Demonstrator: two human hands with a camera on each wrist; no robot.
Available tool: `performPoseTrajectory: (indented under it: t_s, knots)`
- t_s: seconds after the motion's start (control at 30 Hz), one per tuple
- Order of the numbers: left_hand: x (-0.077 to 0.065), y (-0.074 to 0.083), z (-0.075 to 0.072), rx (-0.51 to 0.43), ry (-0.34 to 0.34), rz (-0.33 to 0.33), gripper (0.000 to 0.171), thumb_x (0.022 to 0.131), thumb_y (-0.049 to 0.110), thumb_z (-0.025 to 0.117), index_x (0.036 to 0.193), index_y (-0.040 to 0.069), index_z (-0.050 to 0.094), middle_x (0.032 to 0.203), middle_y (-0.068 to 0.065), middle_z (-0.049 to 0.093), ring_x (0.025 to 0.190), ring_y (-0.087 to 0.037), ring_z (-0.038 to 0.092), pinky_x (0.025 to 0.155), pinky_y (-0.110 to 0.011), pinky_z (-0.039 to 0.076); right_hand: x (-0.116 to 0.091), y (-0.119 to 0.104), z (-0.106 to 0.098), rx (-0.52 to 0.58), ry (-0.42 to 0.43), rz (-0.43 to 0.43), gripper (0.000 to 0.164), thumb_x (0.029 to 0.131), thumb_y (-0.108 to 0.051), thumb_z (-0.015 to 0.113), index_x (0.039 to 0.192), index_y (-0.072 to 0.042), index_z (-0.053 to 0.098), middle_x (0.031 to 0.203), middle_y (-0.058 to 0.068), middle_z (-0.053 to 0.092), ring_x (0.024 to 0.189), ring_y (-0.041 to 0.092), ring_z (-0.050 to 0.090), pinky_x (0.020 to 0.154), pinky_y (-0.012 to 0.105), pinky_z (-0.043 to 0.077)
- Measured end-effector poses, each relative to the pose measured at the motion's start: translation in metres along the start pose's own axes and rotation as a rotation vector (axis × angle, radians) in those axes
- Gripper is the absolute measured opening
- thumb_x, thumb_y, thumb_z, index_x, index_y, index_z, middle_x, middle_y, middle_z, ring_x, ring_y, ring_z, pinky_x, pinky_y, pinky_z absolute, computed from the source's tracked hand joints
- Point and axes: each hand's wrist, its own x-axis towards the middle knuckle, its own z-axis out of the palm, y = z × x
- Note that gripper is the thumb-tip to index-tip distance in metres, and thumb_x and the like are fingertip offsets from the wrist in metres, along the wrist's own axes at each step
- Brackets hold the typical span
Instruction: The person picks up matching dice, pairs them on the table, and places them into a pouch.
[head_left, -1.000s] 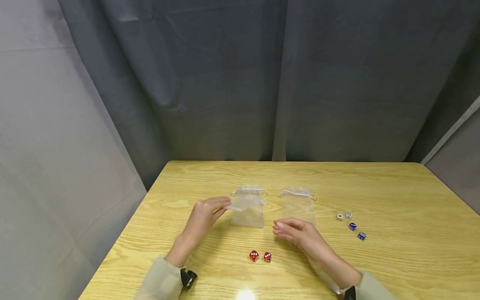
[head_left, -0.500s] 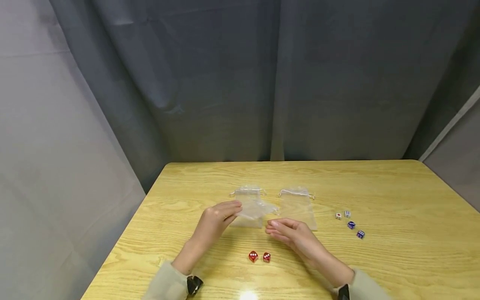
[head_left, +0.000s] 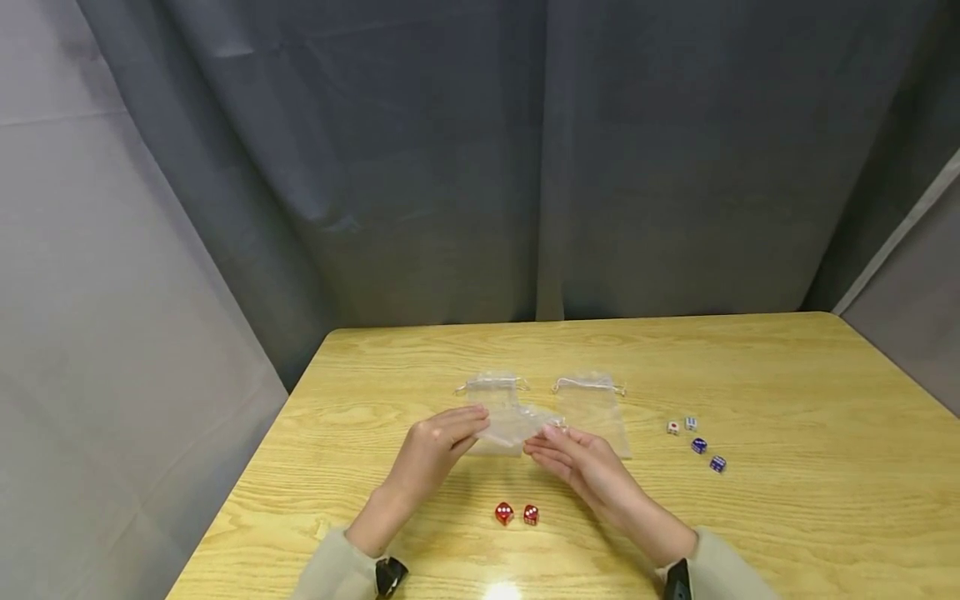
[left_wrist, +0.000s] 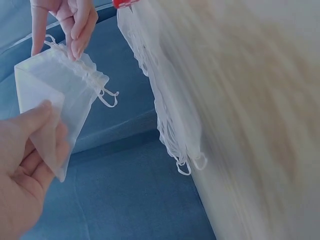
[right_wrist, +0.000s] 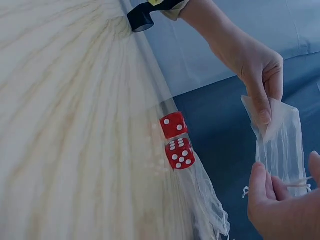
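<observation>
Above the table, my left hand (head_left: 435,442) pinches the bottom end of a sheer white drawstring pouch (left_wrist: 65,75) between thumb and fingers. My right hand (head_left: 585,467) is at the pouch's mouth end, its fingertips at the drawstring; thumb and fingers stand apart there in the left wrist view. A second sheer pouch (head_left: 491,398) lies on the table behind the held one. Another pouch (head_left: 591,412) lies flat to its right. Nearer the body, two red dice (right_wrist: 174,125) rest side by side between the forearms.
Two white dice (head_left: 682,426) and two blue dice (head_left: 708,455) lie to the right on the wooden table (head_left: 787,392). Grey curtains (head_left: 450,167) hang behind the table and at its sides.
My left hand has moved right, swinging the pouch so its drawstring end points right. My right hand has shifted left, up to that end. The dice stay in place.
</observation>
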Motion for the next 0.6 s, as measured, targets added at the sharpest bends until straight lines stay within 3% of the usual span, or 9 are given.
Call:
performPoseTrajectory:
  t_s: [0.33,0.6]
  knots:
    - [-0.003,0.001,-0.001,-0.01,-0.008,0.041,0.024,0.078,0.007,0.078,0.102,0.009,0.077,0.11,-0.006,0.075,0.102,-0.018,0.073,0.088,-0.024,0.058,0.01,-0.005,0.012,0.058,0.142,0.045,0.04,0.102,-0.027,0.053,0.122,0.007,0.051,0.098,0.0,0.066,0.096,0.009,0.067,0.097,0.022,0.053]
    - [-0.007,0.0,-0.003,-0.015,-0.019,0.066,0.026,0.078,0.009,0.079,0.104,0.008,0.077,0.111,-0.006,0.075,0.104,-0.017,0.072,0.089,-0.024,0.057,0.017,-0.007,0.019,-0.011,0.169,0.03,0.047,0.099,-0.021,0.058,0.129,0.012,0.048,0.114,0.002,0.065,0.101,0.006,0.066,0.098,0.022,0.053]
